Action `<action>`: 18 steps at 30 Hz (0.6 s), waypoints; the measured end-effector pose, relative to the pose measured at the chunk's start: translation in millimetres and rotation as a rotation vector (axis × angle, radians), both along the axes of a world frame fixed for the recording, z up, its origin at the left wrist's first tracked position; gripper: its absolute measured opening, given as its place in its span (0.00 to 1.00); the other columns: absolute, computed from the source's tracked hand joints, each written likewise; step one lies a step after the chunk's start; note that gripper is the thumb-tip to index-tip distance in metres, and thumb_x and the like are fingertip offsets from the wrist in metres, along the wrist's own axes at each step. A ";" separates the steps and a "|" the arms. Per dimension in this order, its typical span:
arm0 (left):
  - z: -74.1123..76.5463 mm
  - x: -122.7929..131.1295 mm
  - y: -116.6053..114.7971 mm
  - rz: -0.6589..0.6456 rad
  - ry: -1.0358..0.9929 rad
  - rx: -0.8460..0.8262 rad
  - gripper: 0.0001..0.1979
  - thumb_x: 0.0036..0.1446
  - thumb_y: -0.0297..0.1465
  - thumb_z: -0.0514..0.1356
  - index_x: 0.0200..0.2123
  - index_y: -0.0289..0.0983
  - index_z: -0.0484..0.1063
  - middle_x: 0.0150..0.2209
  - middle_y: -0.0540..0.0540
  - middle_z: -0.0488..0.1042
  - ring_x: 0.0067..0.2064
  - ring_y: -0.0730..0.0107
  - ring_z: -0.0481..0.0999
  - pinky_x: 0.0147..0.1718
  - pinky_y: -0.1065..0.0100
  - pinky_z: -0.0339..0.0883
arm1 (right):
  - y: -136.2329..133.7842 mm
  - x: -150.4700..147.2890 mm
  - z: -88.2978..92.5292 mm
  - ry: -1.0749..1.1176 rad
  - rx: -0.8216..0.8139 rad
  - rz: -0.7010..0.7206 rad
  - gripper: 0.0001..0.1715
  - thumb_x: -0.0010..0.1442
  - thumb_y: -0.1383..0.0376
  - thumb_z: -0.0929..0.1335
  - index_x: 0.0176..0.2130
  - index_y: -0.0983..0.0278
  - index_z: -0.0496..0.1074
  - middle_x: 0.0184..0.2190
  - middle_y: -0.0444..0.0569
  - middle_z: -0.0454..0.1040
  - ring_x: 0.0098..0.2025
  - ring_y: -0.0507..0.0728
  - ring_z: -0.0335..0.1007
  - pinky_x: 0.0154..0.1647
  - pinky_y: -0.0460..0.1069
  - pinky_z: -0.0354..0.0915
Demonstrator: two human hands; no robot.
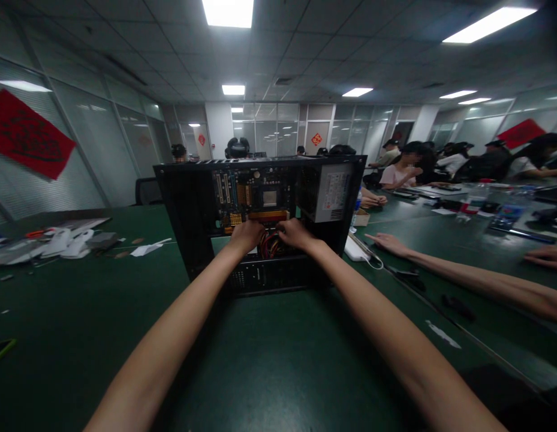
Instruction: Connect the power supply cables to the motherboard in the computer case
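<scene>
An open black computer case stands on the green table, its inside facing me. Within it are a motherboard and, at upper right, a silver power supply. Both my hands reach into the lower middle of the case. My left hand is closed just below an orange and yellow strip of slots. Close on the right, my right hand has its fingers curled beside a bundle of coloured cables. Whatever either hand grips is hidden by the fingers.
White cables and paper scraps lie at left. On the right, a co-worker's arm rests on the table near a white power strip. Bottles stand farther right. Several people sit in the background.
</scene>
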State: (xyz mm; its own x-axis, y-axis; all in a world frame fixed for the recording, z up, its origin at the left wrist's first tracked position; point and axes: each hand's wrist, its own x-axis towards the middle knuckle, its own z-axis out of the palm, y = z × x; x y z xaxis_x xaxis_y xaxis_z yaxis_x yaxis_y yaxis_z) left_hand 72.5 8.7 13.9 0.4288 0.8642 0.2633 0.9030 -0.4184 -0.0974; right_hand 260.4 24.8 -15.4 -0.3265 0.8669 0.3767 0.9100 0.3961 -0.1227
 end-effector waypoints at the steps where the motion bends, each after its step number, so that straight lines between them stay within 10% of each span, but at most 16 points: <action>1: 0.0 0.0 -0.2 -0.001 0.000 0.000 0.20 0.68 0.34 0.49 0.50 0.39 0.79 0.49 0.36 0.79 0.49 0.52 0.80 0.46 0.59 0.71 | -0.3 -0.2 0.3 0.005 0.005 0.007 0.17 0.65 0.68 0.65 0.49 0.66 0.79 0.47 0.54 0.81 0.50 0.58 0.76 0.51 0.46 0.65; 18: 0.0 0.4 -2.1 -0.004 0.000 0.002 0.20 0.68 0.35 0.49 0.48 0.38 0.80 0.47 0.36 0.80 0.47 0.52 0.80 0.44 0.59 0.71 | -2.2 -2.7 4.5 0.052 -0.017 -0.013 0.18 0.64 0.69 0.65 0.48 0.65 0.81 0.46 0.52 0.82 0.49 0.58 0.78 0.49 0.46 0.67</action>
State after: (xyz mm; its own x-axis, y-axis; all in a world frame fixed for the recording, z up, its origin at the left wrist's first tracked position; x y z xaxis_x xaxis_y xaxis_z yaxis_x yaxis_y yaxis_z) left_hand 72.9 6.6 13.9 0.4323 0.8618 0.2654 0.9013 -0.4219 -0.0982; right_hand 257.8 22.6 -10.9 -0.2958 0.8773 0.3780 0.9072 0.3819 -0.1763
